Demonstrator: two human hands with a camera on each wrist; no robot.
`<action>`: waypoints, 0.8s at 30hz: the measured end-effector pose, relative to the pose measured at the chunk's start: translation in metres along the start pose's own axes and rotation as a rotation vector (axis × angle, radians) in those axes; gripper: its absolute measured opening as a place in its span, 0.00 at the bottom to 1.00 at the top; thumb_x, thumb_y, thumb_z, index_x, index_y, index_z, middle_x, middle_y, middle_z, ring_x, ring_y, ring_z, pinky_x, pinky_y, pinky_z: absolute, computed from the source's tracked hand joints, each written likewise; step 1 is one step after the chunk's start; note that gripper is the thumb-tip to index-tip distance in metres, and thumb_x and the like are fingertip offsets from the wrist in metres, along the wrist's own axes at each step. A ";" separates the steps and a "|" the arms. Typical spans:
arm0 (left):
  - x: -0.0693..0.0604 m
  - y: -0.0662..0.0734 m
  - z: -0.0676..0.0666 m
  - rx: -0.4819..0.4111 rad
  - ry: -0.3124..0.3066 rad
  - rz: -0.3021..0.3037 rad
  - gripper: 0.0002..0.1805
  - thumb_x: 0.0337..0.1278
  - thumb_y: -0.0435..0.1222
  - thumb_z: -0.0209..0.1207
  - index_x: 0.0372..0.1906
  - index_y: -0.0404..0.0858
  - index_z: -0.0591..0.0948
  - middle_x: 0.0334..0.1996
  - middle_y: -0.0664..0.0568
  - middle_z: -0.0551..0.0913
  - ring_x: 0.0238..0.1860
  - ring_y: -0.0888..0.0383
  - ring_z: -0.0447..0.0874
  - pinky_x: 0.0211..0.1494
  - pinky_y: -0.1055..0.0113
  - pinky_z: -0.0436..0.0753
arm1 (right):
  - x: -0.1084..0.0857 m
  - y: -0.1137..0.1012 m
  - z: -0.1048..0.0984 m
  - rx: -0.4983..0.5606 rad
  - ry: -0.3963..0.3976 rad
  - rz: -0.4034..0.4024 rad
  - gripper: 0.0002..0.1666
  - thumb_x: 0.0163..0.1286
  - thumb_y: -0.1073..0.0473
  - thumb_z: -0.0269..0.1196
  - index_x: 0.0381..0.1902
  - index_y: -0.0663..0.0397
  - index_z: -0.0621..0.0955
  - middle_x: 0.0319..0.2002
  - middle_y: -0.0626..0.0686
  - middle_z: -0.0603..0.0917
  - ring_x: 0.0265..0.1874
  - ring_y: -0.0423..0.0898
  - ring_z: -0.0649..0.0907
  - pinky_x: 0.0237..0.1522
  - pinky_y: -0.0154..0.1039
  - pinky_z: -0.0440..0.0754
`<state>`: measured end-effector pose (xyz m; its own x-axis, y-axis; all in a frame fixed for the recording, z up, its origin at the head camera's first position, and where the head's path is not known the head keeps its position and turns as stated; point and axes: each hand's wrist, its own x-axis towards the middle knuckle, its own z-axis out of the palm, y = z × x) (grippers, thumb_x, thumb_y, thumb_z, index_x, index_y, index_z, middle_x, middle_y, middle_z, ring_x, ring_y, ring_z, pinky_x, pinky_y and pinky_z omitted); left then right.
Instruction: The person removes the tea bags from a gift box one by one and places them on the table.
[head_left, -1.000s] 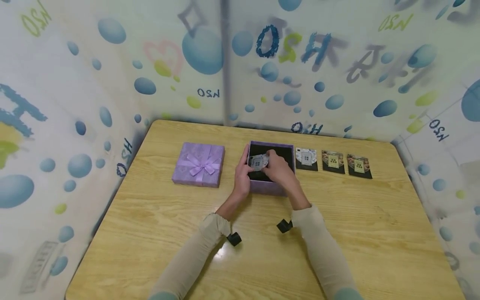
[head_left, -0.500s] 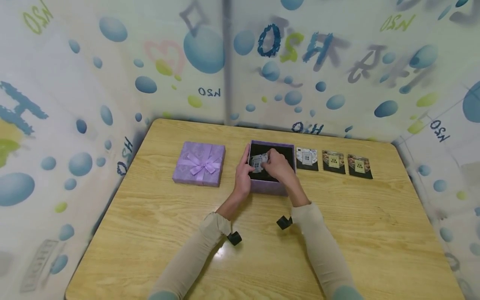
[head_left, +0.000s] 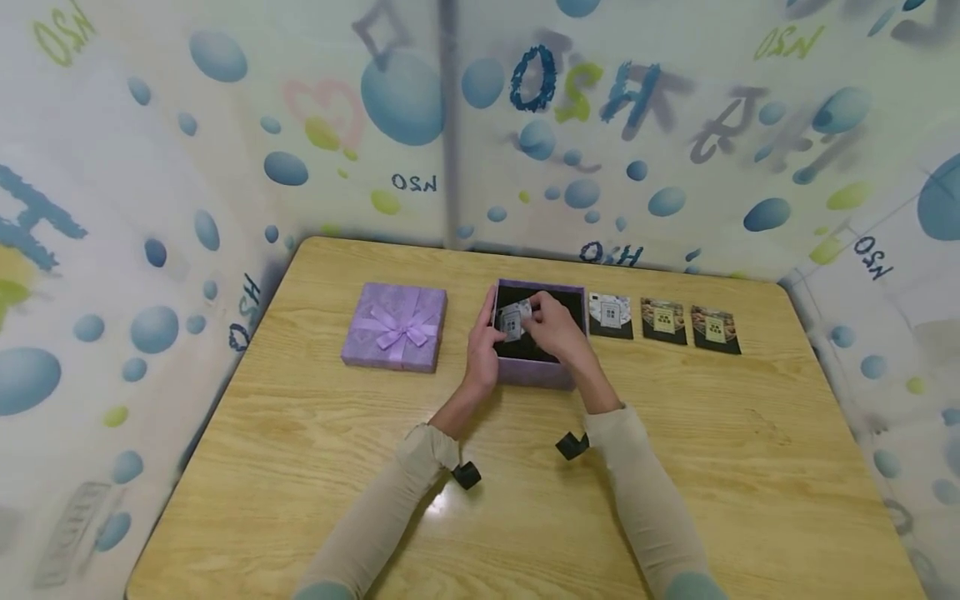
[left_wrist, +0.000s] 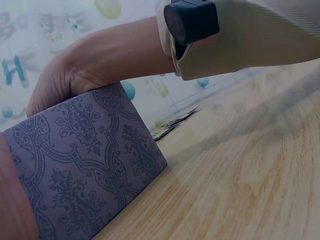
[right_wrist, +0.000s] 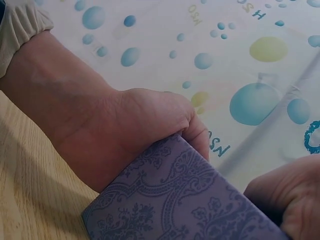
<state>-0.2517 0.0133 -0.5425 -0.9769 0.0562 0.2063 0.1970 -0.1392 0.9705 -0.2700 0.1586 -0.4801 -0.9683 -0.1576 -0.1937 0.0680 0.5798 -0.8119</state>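
A purple patterned box [head_left: 536,372] with a black interior stands uncovered on the table. My left hand [head_left: 483,350] grips its left side, thumb bent over the rim, as the right wrist view also shows. My right hand [head_left: 557,327] reaches over the box and pinches a small flat silver-and-grey packet [head_left: 513,322] with a printed label, tilted above the black interior. The left thumb lies close to the packet; whether it touches is hard to tell. In the left wrist view the patterned box wall [left_wrist: 80,150] hides the right fingertips.
The purple lid [head_left: 393,327] with a ribbon bow lies left of the box. Right of it, in a row, lie a silver-and-black packet [head_left: 611,316] and two brown-and-black packets [head_left: 663,321], [head_left: 716,329]. A bubble-patterned wall covering [head_left: 525,167] stands behind the wooden table [head_left: 300,467].
The packet in my right hand has turned and tilted more upright inside the box opening. My left hand keeps its place on the box; the lid and the row of packets stay put.
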 end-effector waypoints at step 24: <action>0.000 0.000 -0.001 -0.012 -0.022 -0.016 0.44 0.59 0.24 0.37 0.85 0.42 0.55 0.84 0.47 0.53 0.83 0.56 0.48 0.80 0.52 0.55 | -0.028 -0.005 -0.012 -0.018 0.170 -0.086 0.28 0.82 0.59 0.54 0.73 0.67 0.67 0.32 0.58 0.83 0.28 0.52 0.76 0.38 0.48 0.73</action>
<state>-0.2523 0.0122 -0.5429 -0.9778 0.0801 0.1937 0.1802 -0.1502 0.9721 -0.2459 0.1695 -0.4643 -0.9971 -0.0704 -0.0270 -0.0193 0.5842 -0.8114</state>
